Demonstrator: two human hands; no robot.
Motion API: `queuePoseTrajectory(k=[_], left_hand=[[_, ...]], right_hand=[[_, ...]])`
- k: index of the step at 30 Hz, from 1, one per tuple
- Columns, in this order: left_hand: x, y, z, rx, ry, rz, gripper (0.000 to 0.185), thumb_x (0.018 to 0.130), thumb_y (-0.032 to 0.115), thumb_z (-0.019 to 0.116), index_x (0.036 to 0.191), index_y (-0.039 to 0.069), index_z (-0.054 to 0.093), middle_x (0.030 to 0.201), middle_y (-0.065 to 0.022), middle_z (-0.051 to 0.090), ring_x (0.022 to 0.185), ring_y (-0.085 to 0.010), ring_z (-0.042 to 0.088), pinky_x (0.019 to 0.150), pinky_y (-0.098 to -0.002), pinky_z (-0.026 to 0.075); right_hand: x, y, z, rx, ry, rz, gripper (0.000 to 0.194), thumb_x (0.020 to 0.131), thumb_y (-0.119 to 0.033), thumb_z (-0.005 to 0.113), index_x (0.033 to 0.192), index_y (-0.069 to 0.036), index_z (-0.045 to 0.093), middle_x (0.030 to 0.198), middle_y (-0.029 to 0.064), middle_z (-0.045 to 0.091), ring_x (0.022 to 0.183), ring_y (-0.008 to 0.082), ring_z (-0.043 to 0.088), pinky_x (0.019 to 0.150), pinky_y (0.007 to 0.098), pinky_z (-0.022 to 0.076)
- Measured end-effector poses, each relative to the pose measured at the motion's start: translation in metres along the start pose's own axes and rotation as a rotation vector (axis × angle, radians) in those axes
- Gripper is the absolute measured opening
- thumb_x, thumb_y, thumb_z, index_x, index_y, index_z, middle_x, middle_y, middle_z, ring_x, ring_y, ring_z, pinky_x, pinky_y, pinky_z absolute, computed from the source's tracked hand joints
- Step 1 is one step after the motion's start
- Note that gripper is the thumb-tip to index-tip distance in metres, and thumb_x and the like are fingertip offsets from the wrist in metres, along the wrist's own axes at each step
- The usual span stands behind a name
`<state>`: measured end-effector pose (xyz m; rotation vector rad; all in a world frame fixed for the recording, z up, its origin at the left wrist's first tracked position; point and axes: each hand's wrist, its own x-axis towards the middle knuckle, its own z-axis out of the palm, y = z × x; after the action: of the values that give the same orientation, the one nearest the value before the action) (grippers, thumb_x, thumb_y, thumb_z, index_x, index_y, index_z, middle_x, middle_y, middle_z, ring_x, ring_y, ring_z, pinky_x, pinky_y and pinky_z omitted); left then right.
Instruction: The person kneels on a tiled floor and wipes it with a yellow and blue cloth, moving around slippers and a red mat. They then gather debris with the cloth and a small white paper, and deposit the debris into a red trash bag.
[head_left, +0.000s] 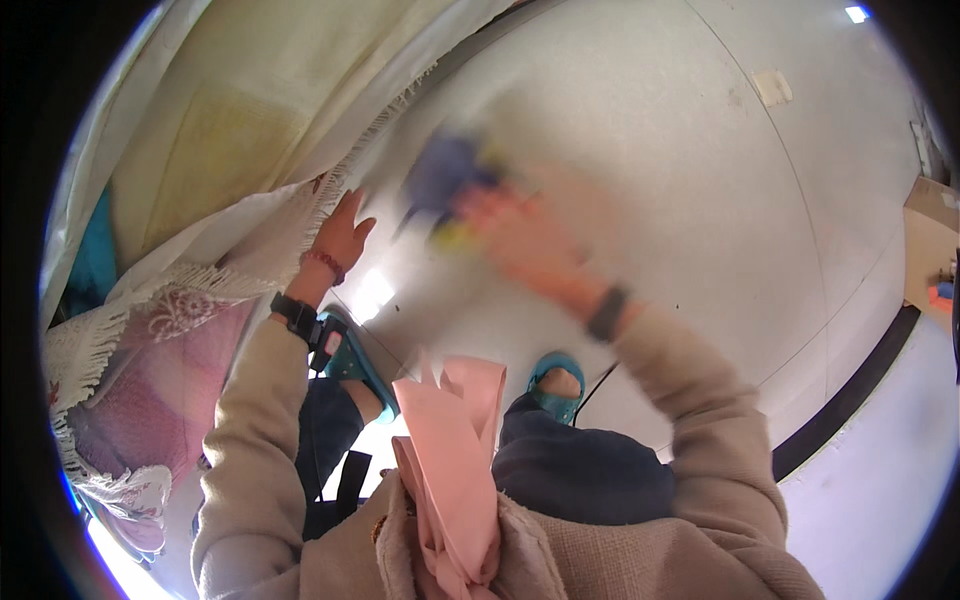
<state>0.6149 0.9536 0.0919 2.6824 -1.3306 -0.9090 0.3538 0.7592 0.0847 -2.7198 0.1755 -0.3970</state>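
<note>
My left hand (341, 236) is at the fringed edge of a hanging white cloth (247, 217), with the thumb and fingers apart. Whether its far side presses on the cloth is hidden. A red bead bracelet (324, 262) and a black strap device (296, 315) are on that wrist. Strongly blurred, my right hand (529, 236) is above the pale floor and appears closed around a dark blue and yellow object (446, 172). The blur hides what kind of object it is. A dark band (607, 313) circles my right wrist.
Pale floor (697, 187) spreads ahead and right, bearing a small beige patch (772, 88). A cardboard box (930, 232) stands at the far right, near a curved black strip (847, 405). Pink cloth (165, 397) hangs at left. My teal clogs (352, 360) are below, near a thin black cable (596, 391).
</note>
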Motion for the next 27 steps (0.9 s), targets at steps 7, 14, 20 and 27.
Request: queuePoseTrajectory(k=[7,14,20,27], left_hand=[[-0.009,-0.009,0.016,-0.071,-0.067,0.023,0.060,0.093,0.028,0.054,0.143,0.001,0.033,0.147,-0.0234,0.034,0.136,-0.0360,0.033,0.113,-0.0387,0.029],[0.013,0.020,0.006,0.000,-0.087,0.065,0.069,0.091,0.029,0.060,0.145,0.002,0.029,0.148,-0.0235,0.033,0.138,-0.0355,0.030,0.113,-0.0392,0.028],[0.046,0.073,0.016,0.020,-0.133,0.254,0.081,0.082,0.023,0.071,0.147,0.004,0.025,0.152,-0.0229,0.025,0.140,-0.0377,0.027,0.114,-0.0405,0.028],[0.087,0.182,0.008,0.290,-0.034,0.434,0.106,0.065,0.018,0.085,0.150,0.015,0.021,0.156,-0.0192,0.011,0.142,-0.0418,0.018,0.111,-0.0445,0.033]], right_hand=[[0.006,-0.050,0.080,0.014,-0.230,-0.287,0.030,0.083,-0.024,0.054,0.111,-0.021,0.062,0.119,-0.0059,0.056,0.117,0.0165,0.047,0.083,0.0377,0.0421],[0.014,0.188,-0.031,-0.352,0.207,0.479,0.032,0.083,-0.015,0.055,0.114,-0.016,0.063,0.103,0.0012,0.059,0.104,0.0239,0.055,0.074,0.0451,0.0458],[-0.161,0.179,-0.131,-0.042,0.737,0.711,0.057,0.075,-0.002,0.052,0.132,0.000,0.048,0.119,0.0240,0.055,0.109,0.0412,0.050,0.095,0.0464,0.0416],[-0.388,-0.016,-0.089,-0.194,0.679,1.879,0.069,0.076,-0.009,0.053,0.141,0.007,0.033,0.137,0.0297,0.038,0.124,0.0441,0.038,0.109,0.0482,0.0272]])
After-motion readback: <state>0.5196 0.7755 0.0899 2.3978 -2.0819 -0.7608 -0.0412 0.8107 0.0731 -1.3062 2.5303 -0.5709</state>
